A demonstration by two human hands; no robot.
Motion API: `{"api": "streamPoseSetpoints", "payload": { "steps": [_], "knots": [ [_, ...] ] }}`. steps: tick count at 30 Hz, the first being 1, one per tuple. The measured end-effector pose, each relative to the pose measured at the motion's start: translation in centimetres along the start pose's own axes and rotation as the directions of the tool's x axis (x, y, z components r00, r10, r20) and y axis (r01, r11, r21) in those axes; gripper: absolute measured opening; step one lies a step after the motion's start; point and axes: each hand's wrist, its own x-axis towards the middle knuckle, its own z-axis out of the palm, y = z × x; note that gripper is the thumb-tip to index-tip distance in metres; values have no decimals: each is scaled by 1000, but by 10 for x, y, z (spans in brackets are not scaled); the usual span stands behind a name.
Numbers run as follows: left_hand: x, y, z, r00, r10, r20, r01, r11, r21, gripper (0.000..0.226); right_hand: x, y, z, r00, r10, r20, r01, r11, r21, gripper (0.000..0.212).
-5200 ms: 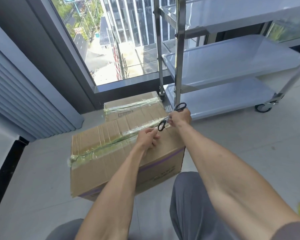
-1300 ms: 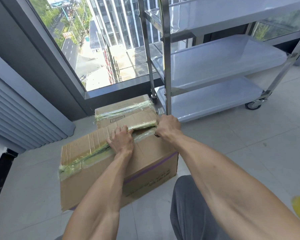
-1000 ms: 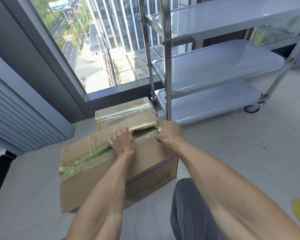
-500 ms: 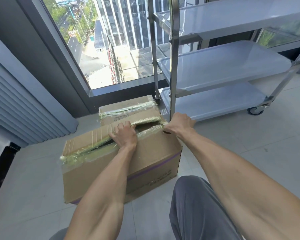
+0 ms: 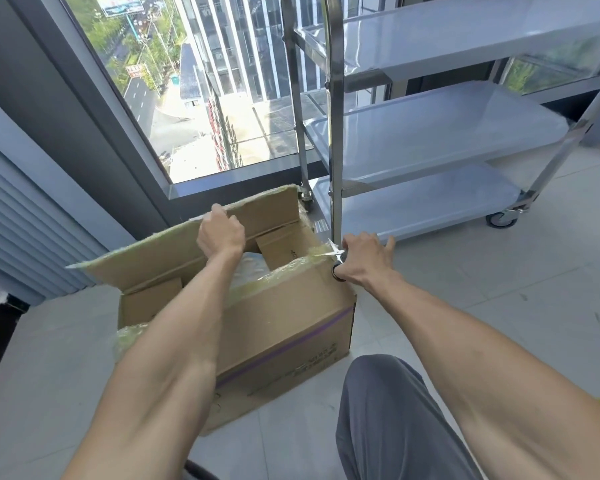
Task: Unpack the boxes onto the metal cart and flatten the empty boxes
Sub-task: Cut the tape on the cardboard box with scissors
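Observation:
A large cardboard box [image 5: 278,327] with a purple stripe stands on the floor in front of my knees. Its far top flap [image 5: 174,247] is raised, and my left hand [image 5: 220,233] grips that flap's edge. Inside, something wrapped in clear plastic [image 5: 248,271] shows between the inner flaps. My right hand [image 5: 362,259] rests at the box's right top corner and holds black-handled scissors [image 5: 336,261], blades pointing left over torn tape. The metal cart [image 5: 430,140] with three bare shelves stands just behind the box, to the right.
A floor-to-ceiling window [image 5: 201,84] with a dark frame runs behind the box. A louvred grey panel [image 5: 25,216] lines the left wall. The cart's caster [image 5: 503,220] sits on the tiled floor at right. My grey-trousered knee [image 5: 395,417] is low in the middle.
The far flap, which lay nearly flat, has been lifted upright by my left hand, opening the box. It now hides the second box behind. The scissors' blades show again at my right hand.

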Motion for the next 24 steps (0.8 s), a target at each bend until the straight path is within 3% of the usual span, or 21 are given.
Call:
{"api": "streamPoseSetpoints", "payload": {
  "steps": [3, 5, 7, 9, 12, 14, 19, 21, 24],
  "knots": [
    [0, -11, 16, 975, -48, 215, 53, 998, -18, 52, 6, 5, -13, 975, 33, 221, -45, 998, 52, 28],
    [-4, -16, 22, 972, -88, 218, 95, 995, -19, 58, 11, 9, -17, 946, 17, 323, -90, 973, 213, 20],
    [-8, -19, 26, 982, -82, 168, 87, 996, -22, 56, 15, 16, -19, 959, 47, 281, -154, 915, 374, 24],
    [-10, -21, 30, 987, -86, 139, 90, 996, -27, 54, 24, 33, -22, 956, 219, 197, -289, 821, 492, 25],
    [-5, -24, 31, 986, -129, 108, 134, 990, -41, 52, 31, 66, -30, 884, 439, 160, -463, 780, 422, 48],
    [-5, -21, 30, 985, -151, 86, 156, 986, -53, 50, 26, 72, -30, 899, 422, 112, -432, 819, 377, 53],
    [-8, -15, 29, 995, -84, 53, 83, 996, 13, 54, 21, 49, -4, 946, 324, 15, -294, 837, 460, 33],
    [18, -28, 19, 988, -60, 143, 48, 995, 87, 61, 20, 40, 2, 966, 257, 1, -232, 869, 438, 29],
    [64, -56, -3, 926, -165, 339, 122, 982, 144, 61, 19, 38, 9, 979, 205, -14, -178, 882, 436, 27]
  ]
}}
